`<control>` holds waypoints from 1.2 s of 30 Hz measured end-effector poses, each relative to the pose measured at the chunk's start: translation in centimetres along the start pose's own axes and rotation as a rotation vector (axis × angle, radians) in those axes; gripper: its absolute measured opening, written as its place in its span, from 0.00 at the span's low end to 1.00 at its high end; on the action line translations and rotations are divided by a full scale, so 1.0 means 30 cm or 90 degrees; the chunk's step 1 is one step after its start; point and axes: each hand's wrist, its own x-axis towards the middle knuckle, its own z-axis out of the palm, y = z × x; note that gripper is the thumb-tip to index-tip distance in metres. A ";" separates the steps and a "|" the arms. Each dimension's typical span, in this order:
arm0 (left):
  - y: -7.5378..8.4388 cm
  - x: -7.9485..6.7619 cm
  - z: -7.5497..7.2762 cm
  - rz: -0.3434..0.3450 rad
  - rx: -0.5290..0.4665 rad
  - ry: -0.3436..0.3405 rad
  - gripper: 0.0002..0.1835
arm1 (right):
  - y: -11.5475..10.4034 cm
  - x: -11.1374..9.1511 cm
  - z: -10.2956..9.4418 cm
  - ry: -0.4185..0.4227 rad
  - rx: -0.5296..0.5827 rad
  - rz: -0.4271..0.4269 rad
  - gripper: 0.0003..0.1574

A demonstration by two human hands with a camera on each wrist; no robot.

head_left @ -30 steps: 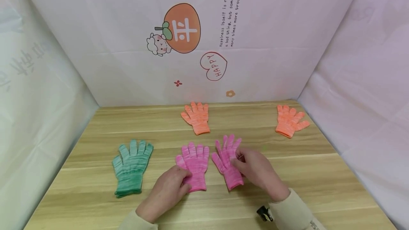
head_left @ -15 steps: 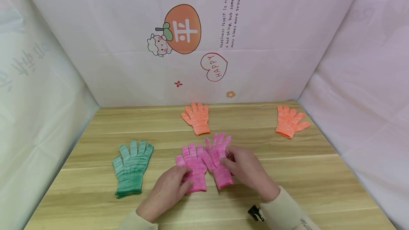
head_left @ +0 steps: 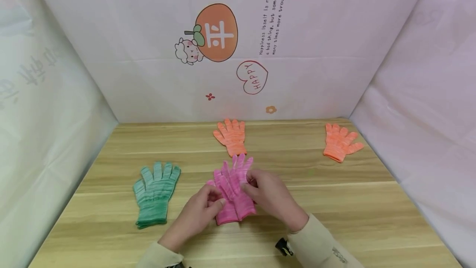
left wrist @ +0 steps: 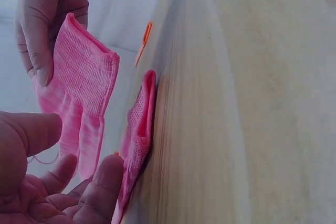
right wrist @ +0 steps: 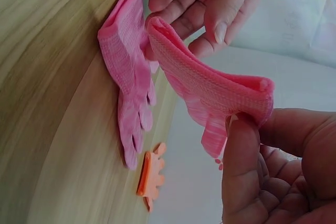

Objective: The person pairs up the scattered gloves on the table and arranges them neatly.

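Note:
My right hand (head_left: 271, 197) pinches a pink knit glove (head_left: 244, 197) between thumb and fingers. That glove hangs above the table, cuff toward me, overlapping a second pink glove (head_left: 225, 215) in the head view. The second one lies flat on the wood; the left wrist view shows a gap between the held glove (left wrist: 84, 69) and the lying glove (left wrist: 139, 129). Beside the lying glove is my left hand (head_left: 198, 215), its thumb and fingers apart and loosely bent, gripping nothing. Whether its fingertips touch the lying glove, I cannot tell.
On the left of the wooden table (head_left: 111, 243) lies a green glove (head_left: 155, 197), its cuff looking layered. One orange glove (head_left: 233, 139) is behind the pink ones, another orange glove (head_left: 339, 143) at the back right. White printed sheets (head_left: 156, 82) wall the table's back and sides.
My right hand has carried its pink glove leftward, from beside the lying pink glove to over it. My left hand has lifted slightly, its fingers coming away from the lying glove's cuff.

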 end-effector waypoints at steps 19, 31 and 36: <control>-0.003 0.007 -0.013 -0.041 -0.102 0.098 0.10 | -0.032 0.039 0.039 -0.028 0.049 0.000 0.12; -0.013 0.023 -0.020 -0.024 -0.040 0.163 0.05 | 0.007 0.062 0.088 -0.039 0.024 0.016 0.13; -0.025 0.027 -0.023 -0.005 0.021 0.180 0.06 | 0.027 0.073 0.117 -0.063 0.006 0.040 0.12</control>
